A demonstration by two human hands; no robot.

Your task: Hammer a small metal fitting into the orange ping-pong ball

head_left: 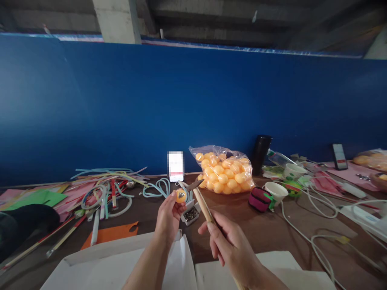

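Left hand (pixel 168 215) pinches an orange ball (pixel 181 196) in its fingertips, just near of the bag of balls (pixel 225 171). Right hand (pixel 229 245) is clamped on a wooden-handled tool (pixel 203 205), metal tip beside the ball; seemingly working its surface, which calls for steady aim.

A small orange ball (pixel 181 195) with a dark metal bit on it is held up above the tabletop. The wooden-handled tool (pixel 203 206) slants up, its metal tip just beside it.

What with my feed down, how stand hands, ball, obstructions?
Left hand pinching orange ping-pong ball. Right hand gripping wooden-handled tool, tip near ball. Nothing between; box of metal bits below.
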